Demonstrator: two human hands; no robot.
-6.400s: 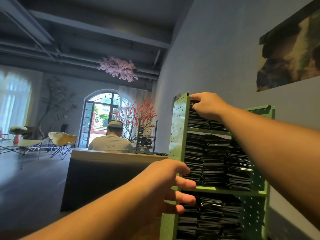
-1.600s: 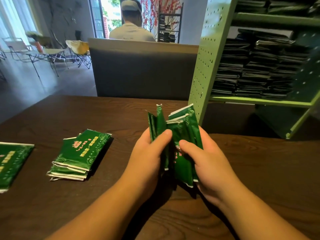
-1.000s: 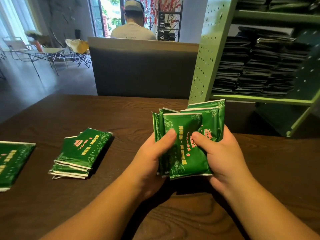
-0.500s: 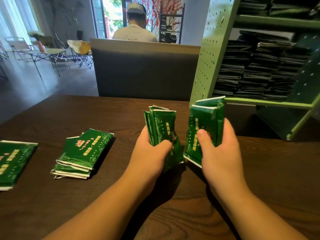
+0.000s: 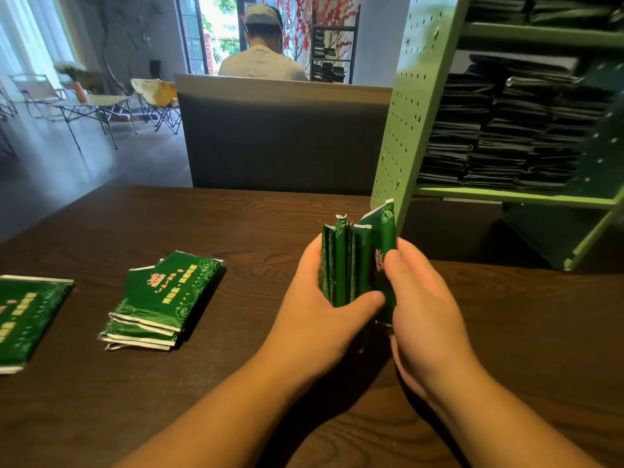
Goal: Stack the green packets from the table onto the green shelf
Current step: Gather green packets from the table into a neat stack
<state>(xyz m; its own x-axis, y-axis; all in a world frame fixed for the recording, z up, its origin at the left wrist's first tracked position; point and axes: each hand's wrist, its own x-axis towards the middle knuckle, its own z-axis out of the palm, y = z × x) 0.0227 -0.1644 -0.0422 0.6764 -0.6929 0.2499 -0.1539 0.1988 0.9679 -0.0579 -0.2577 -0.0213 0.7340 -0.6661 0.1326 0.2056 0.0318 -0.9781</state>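
Both my hands hold one bundle of green packets point(image 5: 354, 261) upright on edge over the dark wooden table point(image 5: 236, 231). My left hand point(image 5: 320, 312) grips it from the left, thumb across the lower front. My right hand point(image 5: 418, 309) grips it from the right, thumb on the outermost packet. The green shelf point(image 5: 412, 106) stands just behind and to the right, its levels full of stacked packets point(image 5: 506, 130). A small pile of packets point(image 5: 162, 298) lies on the table to the left, and another packet pile point(image 5: 23, 319) lies at the far left edge.
A grey partition point(image 5: 283, 136) runs along the table's far side, with a person point(image 5: 263, 59) seated behind it facing away. Folding chairs and a small table point(image 5: 94, 103) stand on the floor at the far left.
Half a second ago each hand held a separate batch of packets apart. Now the two batches are pressed together into one upright bundle between both hands.
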